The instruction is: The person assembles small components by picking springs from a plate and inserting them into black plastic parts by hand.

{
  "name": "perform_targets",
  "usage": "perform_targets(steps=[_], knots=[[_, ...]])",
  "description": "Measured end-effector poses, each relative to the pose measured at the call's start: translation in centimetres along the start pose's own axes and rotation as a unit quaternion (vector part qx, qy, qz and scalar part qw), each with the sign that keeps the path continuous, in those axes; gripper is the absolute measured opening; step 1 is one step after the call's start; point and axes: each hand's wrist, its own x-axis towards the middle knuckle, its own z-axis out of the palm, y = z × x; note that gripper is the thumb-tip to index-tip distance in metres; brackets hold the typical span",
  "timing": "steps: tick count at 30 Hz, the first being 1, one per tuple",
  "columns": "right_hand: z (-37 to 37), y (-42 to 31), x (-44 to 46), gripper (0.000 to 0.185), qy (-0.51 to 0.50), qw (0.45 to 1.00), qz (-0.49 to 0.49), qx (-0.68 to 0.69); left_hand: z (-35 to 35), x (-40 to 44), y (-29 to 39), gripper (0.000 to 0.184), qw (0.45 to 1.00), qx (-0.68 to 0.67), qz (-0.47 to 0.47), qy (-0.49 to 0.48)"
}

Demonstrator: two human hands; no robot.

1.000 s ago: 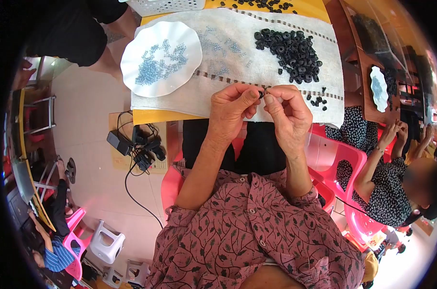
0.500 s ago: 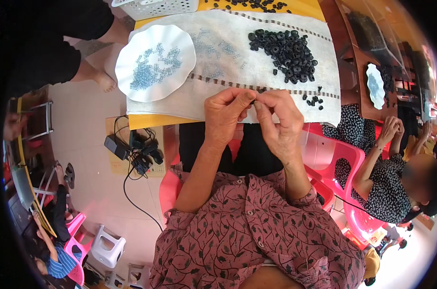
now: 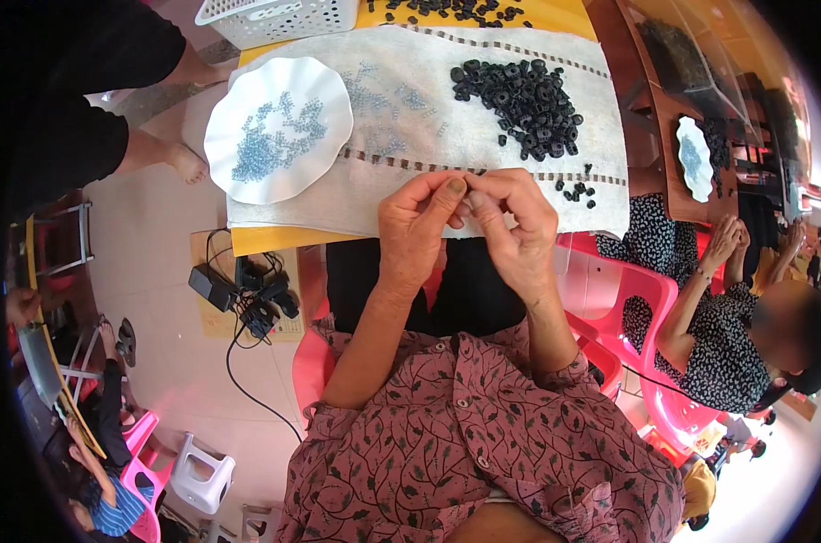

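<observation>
We hold both hands together over the near edge of the white cloth (image 3: 600, 136) on the yellow table (image 3: 293, 240). Our left hand (image 3: 415, 226) and right hand (image 3: 519, 222) meet at the fingertips, thumbs and forefingers pinched close around something very small; our fingers hide it, so we cannot tell what it is or how much of it each hand grips.

To the left of our hands, the wavy-rimmed white plate (image 3: 313, 83) rests on the cloth with small pale blue beads (image 3: 270, 149) gathered in it. More blue beads (image 3: 365, 95) lie loose on the cloth just right of the plate. Beyond our right hand we have a heap of black beads (image 3: 528, 104), and nearer to us a few stray black beads (image 3: 575, 192) sit apart from it.

At the far left stands a white perforated basket (image 3: 288, 23), and at the far edge more black pieces (image 3: 460, 11) are scattered on the bare yellow surface. Off to our right, another person (image 3: 718, 335) sits by a brown table (image 3: 686, 210), hands together.
</observation>
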Motion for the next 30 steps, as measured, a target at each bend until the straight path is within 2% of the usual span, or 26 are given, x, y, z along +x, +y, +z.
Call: perform_targets(steps=[2,5,6,9,15,19,22,24,25,27,28,30], knots=[[-0.6,1.3,0.7,0.011,0.003,1.000,0.003,-0.027,0.1,0.2,0.4,0.019,1.000,-0.008,-0.021,0.010],[-1.2,3.7,2.1,0.021,0.035,0.988,-0.022,-0.146,-0.1,0.2,0.7,0.020,0.998,-0.025,-0.053,0.020],[-1.3,4.3,2.5,0.021,0.034,0.989,-0.022,-0.145,-0.1,0.2,0.8,0.020,0.997,-0.034,-0.063,0.019],[-1.4,5.3,3.4,0.025,-0.002,0.960,-0.004,-0.281,-0.1,0.2,1.1,0.020,0.996,-0.057,-0.068,0.025],[-1.4,5.9,4.1,0.022,-0.033,0.929,-0.047,-0.365,-0.8,0.6,0.6,0.021,0.991,-0.115,-0.074,0.012],[-1.4,5.6,4.1,0.017,-0.028,0.931,-0.050,-0.360,-1.1,0.8,0.6,0.022,0.989,-0.126,-0.082,0.007],[-1.5,5.6,3.6,0.016,-0.011,0.949,-0.042,-0.311,-1.2,0.9,0.6,0.022,0.983,-0.163,-0.084,0.001],[-1.5,5.7,3.1,0.013,0.006,0.984,-0.010,-0.176,-1.1,0.8,0.8,0.022,0.981,-0.174,-0.083,-0.004],[-1.3,5.4,2.8,0.013,0.005,0.985,-0.010,-0.174,-1.1,0.8,0.7,0.022,0.981,-0.173,-0.082,-0.002],[-1.0,4.2,2.0,0.012,0.009,0.986,0.150,0.069,-1.2,0.8,0.5,0.021,0.980,-0.178,-0.087,-0.015],[-1.0,3.5,1.8,0.012,0.002,0.977,0.170,0.126,-1.2,0.8,0.5,0.021,0.980,-0.178,-0.088,-0.014],[-0.8,2.3,1.4,0.013,-0.007,0.972,0.179,0.152,-1.1,0.7,0.4,0.020,0.981,-0.174,-0.089,-0.011]])
